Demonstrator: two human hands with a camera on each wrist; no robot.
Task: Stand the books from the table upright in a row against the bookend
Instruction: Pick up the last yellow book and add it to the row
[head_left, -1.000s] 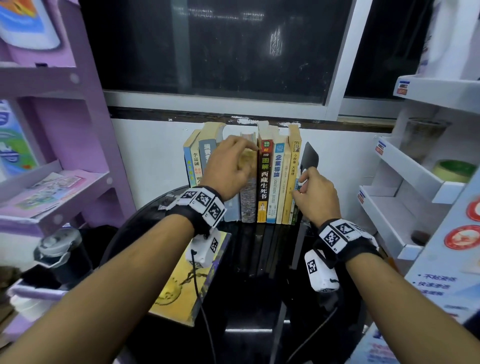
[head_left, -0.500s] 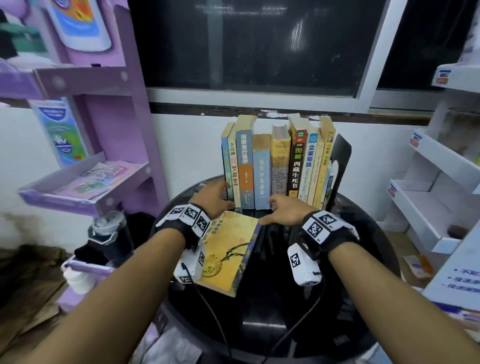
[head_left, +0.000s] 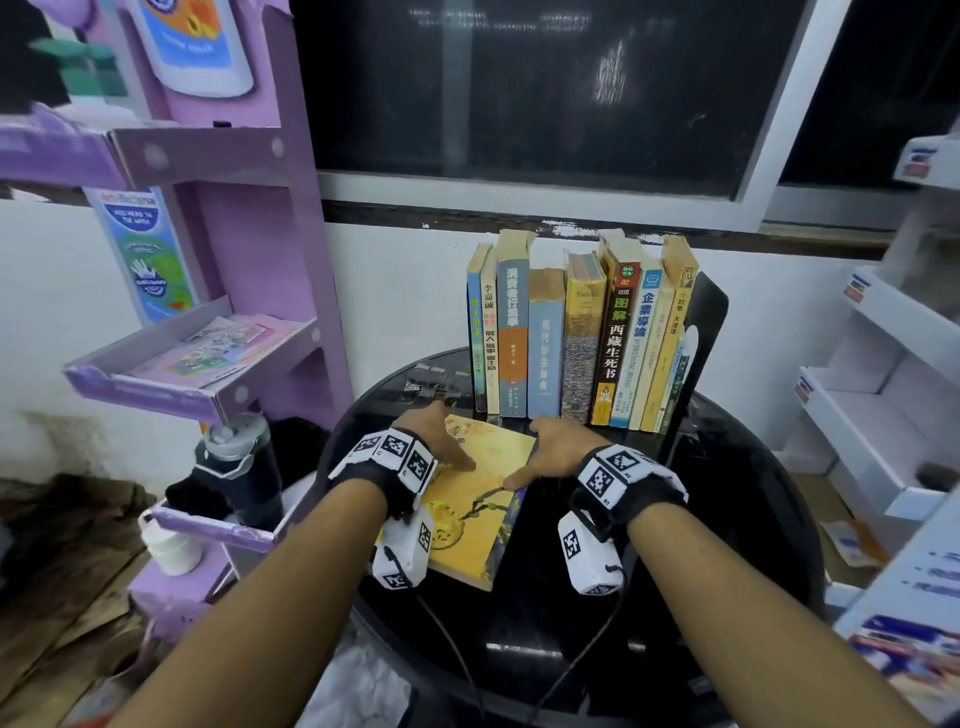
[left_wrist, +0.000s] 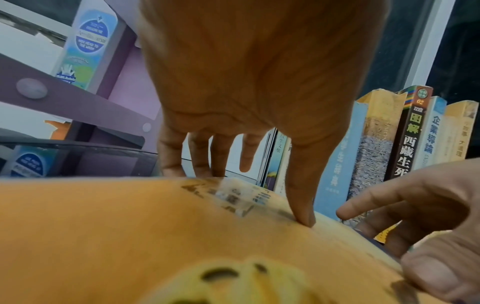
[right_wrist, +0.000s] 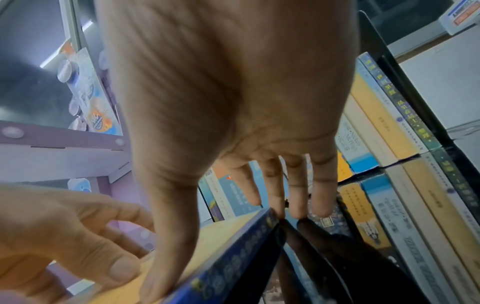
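Note:
A yellow book (head_left: 485, 512) with a blue spine lies flat on the round black table (head_left: 727, 519). My left hand (head_left: 447, 441) holds its far left edge, thumb on the cover (left_wrist: 130, 236) and fingers (left_wrist: 197, 156) down behind the edge. On the spine side my right hand (head_left: 540, 452) pinches the book, thumb on the cover and fingers (right_wrist: 296, 195) down beside the blue spine (right_wrist: 228, 261). Behind the hands, several books (head_left: 571, 338) stand upright in a row that leans on the black bookend (head_left: 709, 332) at its right end.
A purple shelf unit (head_left: 208, 374) stands close on the left with a black bottle (head_left: 244, 467) in its lower tray. White shelves (head_left: 883, 415) stand on the right. A white wall and a dark window are right behind the row.
Both hands came down from the standing row to the flat yellow book. Since half a second ago they have settled onto its left edge and spine side.

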